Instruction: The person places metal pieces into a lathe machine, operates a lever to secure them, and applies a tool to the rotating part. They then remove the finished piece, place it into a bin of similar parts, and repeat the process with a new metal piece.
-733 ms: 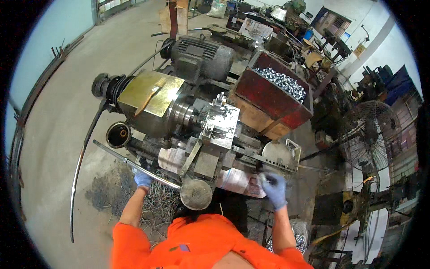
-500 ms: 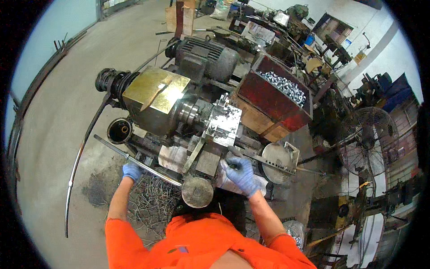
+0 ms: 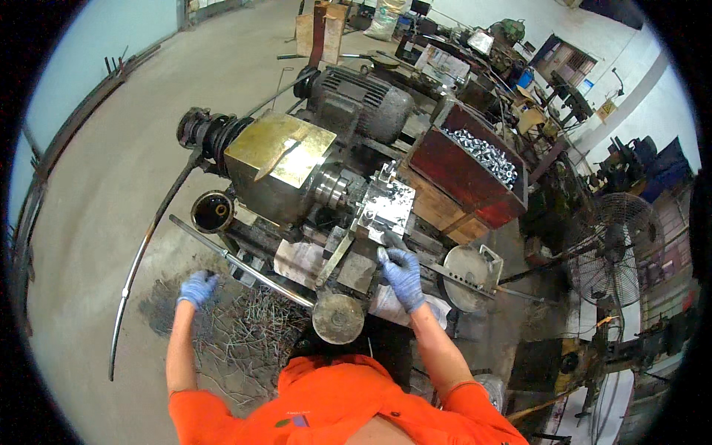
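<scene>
My left hand [image 3: 198, 288], in a blue-grey glove with dark fingertips, is held out over the floor left of the machine. Its fingers are loosely bent and apart, with nothing visible in them. Close by is a long metal lever rod [image 3: 248, 266] that the hand does not touch. My right hand [image 3: 403, 278], gloved alike, is closed just in front of the lathe's shiny tool block [image 3: 386, 204]. A small pale piece [image 3: 382, 254] shows at its thumb and fingertips, too small to name. A dark handle [image 3: 393, 239] rises just beyond the fingers. The chuck [image 3: 331, 187] sits left of the block.
A red metal bin [image 3: 467, 174] of small shiny metal parts [image 3: 486, 158] stands behind the block. Wiry metal shavings [image 3: 252, 326] litter the floor. A round plate [image 3: 338, 319] is close to my body. A caged fan [image 3: 615, 248] stands at right.
My left hand has left the lever rod and moved out to the left. My right hand has moved slightly up toward the tool block and stays closed. The whole view has shifted a little.
</scene>
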Action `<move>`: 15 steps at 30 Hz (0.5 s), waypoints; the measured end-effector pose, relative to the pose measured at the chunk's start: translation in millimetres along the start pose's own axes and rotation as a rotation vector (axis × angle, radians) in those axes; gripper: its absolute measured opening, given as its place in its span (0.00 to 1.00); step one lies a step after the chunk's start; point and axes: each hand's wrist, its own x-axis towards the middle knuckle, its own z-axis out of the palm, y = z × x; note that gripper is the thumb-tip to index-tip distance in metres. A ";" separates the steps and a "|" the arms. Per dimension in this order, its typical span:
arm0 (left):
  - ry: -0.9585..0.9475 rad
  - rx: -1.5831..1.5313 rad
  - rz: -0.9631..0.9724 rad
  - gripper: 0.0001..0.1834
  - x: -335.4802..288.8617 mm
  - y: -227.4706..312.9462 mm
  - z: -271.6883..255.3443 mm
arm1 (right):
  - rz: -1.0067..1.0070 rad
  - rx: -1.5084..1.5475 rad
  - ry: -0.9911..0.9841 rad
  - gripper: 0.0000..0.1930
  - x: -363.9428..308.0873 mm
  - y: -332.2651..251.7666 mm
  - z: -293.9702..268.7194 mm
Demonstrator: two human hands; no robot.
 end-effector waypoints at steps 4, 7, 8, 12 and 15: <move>0.165 -0.430 0.006 0.18 -30.4 22.2 -74.4 | 0.003 0.029 -0.080 0.10 10.4 -8.9 -19.6; 0.513 -0.256 0.149 0.18 -50.4 24.8 -141.6 | -0.196 -0.176 0.009 0.11 37.3 -30.7 -34.0; 0.651 -0.189 0.153 0.19 -50.0 1.4 -153.7 | -0.313 -0.320 -0.011 0.12 42.2 -65.1 -32.1; 0.817 -0.026 -0.087 0.21 -61.1 -70.1 -195.3 | -0.564 -0.787 -0.126 0.22 77.9 -99.1 -11.4; 0.443 -0.233 -0.417 0.24 -77.7 -94.6 -163.5 | -0.555 -1.060 -0.343 0.27 108.5 -84.0 19.1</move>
